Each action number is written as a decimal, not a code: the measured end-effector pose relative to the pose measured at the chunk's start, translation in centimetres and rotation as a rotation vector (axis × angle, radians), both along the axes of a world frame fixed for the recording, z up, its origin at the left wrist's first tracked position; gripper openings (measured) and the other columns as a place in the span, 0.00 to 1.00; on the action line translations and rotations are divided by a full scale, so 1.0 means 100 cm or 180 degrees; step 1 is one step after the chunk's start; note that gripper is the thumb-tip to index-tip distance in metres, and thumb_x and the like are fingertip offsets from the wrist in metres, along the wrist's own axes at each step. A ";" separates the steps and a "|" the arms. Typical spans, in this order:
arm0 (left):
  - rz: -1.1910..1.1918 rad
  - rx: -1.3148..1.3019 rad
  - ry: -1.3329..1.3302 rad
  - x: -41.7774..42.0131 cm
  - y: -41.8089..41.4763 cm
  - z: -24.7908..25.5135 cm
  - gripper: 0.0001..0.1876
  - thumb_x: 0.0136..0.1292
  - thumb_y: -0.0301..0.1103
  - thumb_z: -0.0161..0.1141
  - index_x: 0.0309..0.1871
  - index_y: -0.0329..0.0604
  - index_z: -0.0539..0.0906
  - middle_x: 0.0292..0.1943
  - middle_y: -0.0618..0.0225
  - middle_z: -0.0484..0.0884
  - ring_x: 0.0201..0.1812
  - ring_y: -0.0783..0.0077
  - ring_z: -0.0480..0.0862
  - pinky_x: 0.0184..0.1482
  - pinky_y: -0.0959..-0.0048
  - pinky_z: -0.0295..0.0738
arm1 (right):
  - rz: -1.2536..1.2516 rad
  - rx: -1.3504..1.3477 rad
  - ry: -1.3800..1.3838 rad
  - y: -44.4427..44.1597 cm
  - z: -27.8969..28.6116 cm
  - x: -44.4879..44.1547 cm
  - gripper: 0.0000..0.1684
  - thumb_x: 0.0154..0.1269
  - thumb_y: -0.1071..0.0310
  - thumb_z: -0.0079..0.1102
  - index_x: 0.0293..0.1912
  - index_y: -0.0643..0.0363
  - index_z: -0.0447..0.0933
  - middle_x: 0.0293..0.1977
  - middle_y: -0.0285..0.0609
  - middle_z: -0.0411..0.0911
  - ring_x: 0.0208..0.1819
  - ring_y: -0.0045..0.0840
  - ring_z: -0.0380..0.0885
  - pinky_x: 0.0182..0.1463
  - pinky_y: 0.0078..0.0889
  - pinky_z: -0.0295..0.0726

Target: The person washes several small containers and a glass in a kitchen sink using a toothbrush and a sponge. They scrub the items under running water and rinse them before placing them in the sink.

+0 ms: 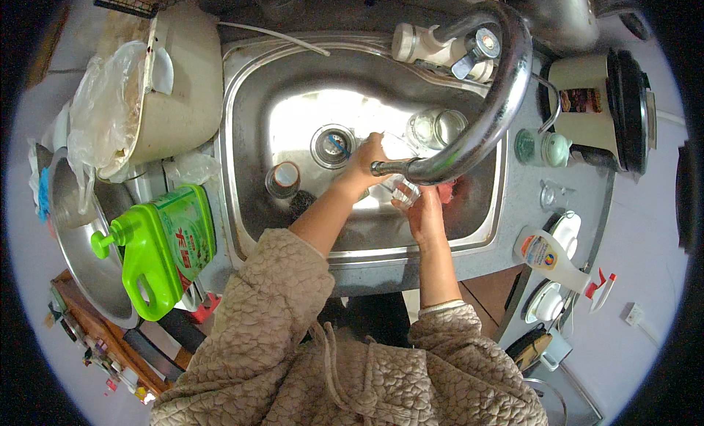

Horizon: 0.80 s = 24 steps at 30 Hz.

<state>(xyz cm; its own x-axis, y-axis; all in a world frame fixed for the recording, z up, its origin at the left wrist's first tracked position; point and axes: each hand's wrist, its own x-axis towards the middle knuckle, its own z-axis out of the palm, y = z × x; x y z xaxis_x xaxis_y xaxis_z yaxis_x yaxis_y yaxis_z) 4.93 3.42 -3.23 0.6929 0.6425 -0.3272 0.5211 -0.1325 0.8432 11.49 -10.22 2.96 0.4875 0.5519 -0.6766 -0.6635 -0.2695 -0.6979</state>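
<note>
Over the steel sink (258,222), my two hands meet beneath the faucet spout (393,167). My right hand (426,214) grips a clear glass vessel (406,192) near its lower end. My left hand (360,165) is at the vessel's other side, its fingers partly hidden behind the spout, so its hold is not clear. Just beyond the hands, a clear glass jar (437,128) lies in the basin. Beside my right hand is a red cloth or sponge (446,192). A dark cup or jar (283,179) and a black scouring pad (302,204) sit left of my left forearm.
The curved faucet pipe (520,85) arches over the basin's right side. A blue strip (338,144) lies across the drain (324,154). Left stands a green detergent jug (170,244); right are a spray bottle (550,258), a green-lidded jar (542,148) and a cooker (583,107).
</note>
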 end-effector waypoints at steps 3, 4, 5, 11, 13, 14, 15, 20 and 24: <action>-0.0213 -0.3279 -0.0271 -0.030 0.005 -0.007 0.45 0.45 0.60 0.64 0.60 0.35 0.65 0.49 0.44 0.75 0.51 0.49 0.76 0.51 0.56 0.71 | -0.0009 0.0001 -0.0292 0.007 0.003 -0.002 0.41 0.59 0.44 0.51 0.66 0.49 0.50 0.58 0.41 0.62 0.50 0.31 0.66 0.47 0.37 0.72; 0.0283 -0.3981 0.0148 -0.032 0.008 0.012 0.45 0.50 0.66 0.56 0.61 0.39 0.64 0.50 0.48 0.75 0.52 0.50 0.76 0.52 0.52 0.70 | -0.0062 0.0033 -0.0363 0.010 0.004 -0.002 0.41 0.59 0.44 0.50 0.66 0.49 0.50 0.58 0.41 0.62 0.50 0.31 0.66 0.46 0.36 0.73; 0.0521 -0.4249 0.0016 -0.035 0.006 0.015 0.44 0.51 0.68 0.52 0.60 0.39 0.66 0.48 0.48 0.76 0.50 0.51 0.77 0.52 0.52 0.70 | -0.0035 0.0138 -0.0262 0.011 0.004 -0.001 0.41 0.59 0.44 0.50 0.66 0.49 0.51 0.58 0.41 0.62 0.49 0.30 0.66 0.45 0.35 0.73; 0.1442 -0.5085 -0.0797 -0.064 0.003 0.045 0.49 0.50 0.75 0.42 0.56 0.33 0.68 0.49 0.47 0.76 0.46 0.50 0.77 0.53 0.42 0.64 | 0.0085 0.0472 0.0346 0.011 -0.002 0.002 0.35 0.60 0.43 0.48 0.61 0.52 0.59 0.54 0.39 0.66 0.46 0.28 0.68 0.39 0.31 0.76; 0.1482 -0.5188 -0.0801 -0.075 0.003 0.044 0.48 0.49 0.76 0.42 0.57 0.36 0.68 0.51 0.53 0.75 0.45 0.51 0.77 0.53 0.45 0.66 | 0.0175 0.0663 0.0495 0.013 0.002 0.000 0.35 0.62 0.44 0.47 0.63 0.52 0.57 0.52 0.41 0.68 0.45 0.27 0.72 0.39 0.32 0.77; 0.1454 -0.5193 -0.0821 -0.081 0.001 0.041 0.48 0.49 0.76 0.41 0.57 0.37 0.68 0.52 0.54 0.74 0.45 0.52 0.77 0.53 0.46 0.66 | 0.0216 0.0759 0.0570 0.014 0.003 -0.001 0.36 0.63 0.45 0.46 0.64 0.52 0.55 0.52 0.41 0.69 0.45 0.27 0.74 0.39 0.33 0.77; 0.1407 -0.5206 -0.0842 -0.084 0.000 0.040 0.47 0.49 0.76 0.41 0.57 0.39 0.68 0.53 0.56 0.74 0.46 0.53 0.77 0.53 0.46 0.67 | 0.0300 0.0666 0.0492 0.015 0.002 -0.002 0.35 0.63 0.47 0.47 0.65 0.52 0.55 0.51 0.41 0.69 0.45 0.27 0.73 0.40 0.33 0.77; 0.1031 -0.3915 -0.0549 -0.091 -0.012 0.050 0.37 0.53 0.61 0.55 0.58 0.41 0.67 0.56 0.61 0.71 0.53 0.60 0.73 0.54 0.54 0.67 | 0.1279 0.0118 -0.1046 0.038 -0.002 -0.018 0.34 0.60 0.51 0.47 0.62 0.60 0.59 0.53 0.43 0.68 0.54 0.30 0.67 0.53 0.31 0.69; 0.0234 -0.1430 -0.0380 -0.101 -0.022 0.033 0.40 0.46 0.40 0.70 0.62 0.39 0.62 0.57 0.61 0.68 0.58 0.63 0.69 0.59 0.64 0.64 | 0.3122 0.0067 -0.2457 0.074 0.012 -0.021 0.31 0.54 0.56 0.52 0.57 0.61 0.65 0.51 0.47 0.70 0.55 0.34 0.67 0.60 0.30 0.62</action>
<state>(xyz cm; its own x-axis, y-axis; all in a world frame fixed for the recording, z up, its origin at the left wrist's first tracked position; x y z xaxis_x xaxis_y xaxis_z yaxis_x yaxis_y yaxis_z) -5.15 1.27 0.04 0.7006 0.5042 -0.5050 0.4114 0.2929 0.8631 9.43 -2.83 4.17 0.1300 0.9142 -0.3839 0.3953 -0.4028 -0.8255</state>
